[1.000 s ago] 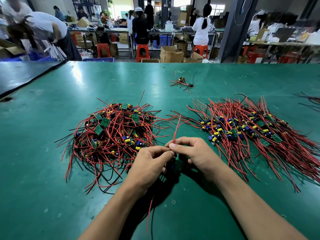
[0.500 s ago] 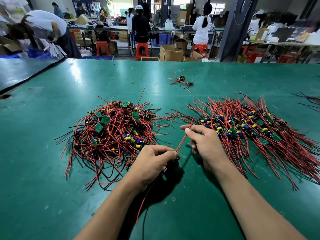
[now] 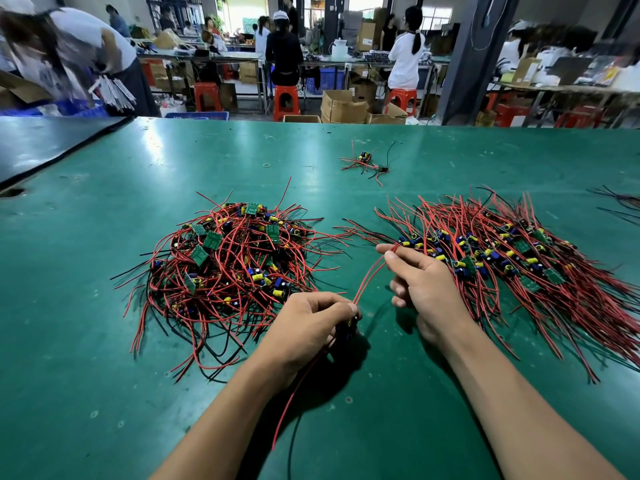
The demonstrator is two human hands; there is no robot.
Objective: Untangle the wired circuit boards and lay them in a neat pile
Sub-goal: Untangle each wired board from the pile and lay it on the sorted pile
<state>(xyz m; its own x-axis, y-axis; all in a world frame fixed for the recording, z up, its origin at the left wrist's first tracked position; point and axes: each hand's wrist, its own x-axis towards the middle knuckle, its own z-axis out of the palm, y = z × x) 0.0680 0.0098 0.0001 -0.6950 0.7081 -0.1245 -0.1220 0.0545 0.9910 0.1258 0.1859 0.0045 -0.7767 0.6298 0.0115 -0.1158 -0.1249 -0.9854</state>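
A tangled heap of wired circuit boards (image 3: 235,265) lies left of centre on the green table (image 3: 86,341). To the right lies a combed pile of boards (image 3: 519,268) with red wires fanned out. My left hand (image 3: 311,327) grips one small board, mostly hidden in the fist, with a red and a black lead hanging toward me. My right hand (image 3: 422,282) pinches that board's two red wires (image 3: 369,278) near their tips, between thumb and forefinger, holding them stretched up and to the right beside the combed pile.
A stray pair of wired boards (image 3: 367,162) lies farther back at the centre. Black wires (image 3: 620,202) poke in at the right edge. A dark mat (image 3: 45,143) covers the far left. People, stools and cartons stand beyond the table.
My hands have drawn apart: the right hand slid up along the red wires toward the combed pile, pulling them straight, while the left hand stayed low holding the board.
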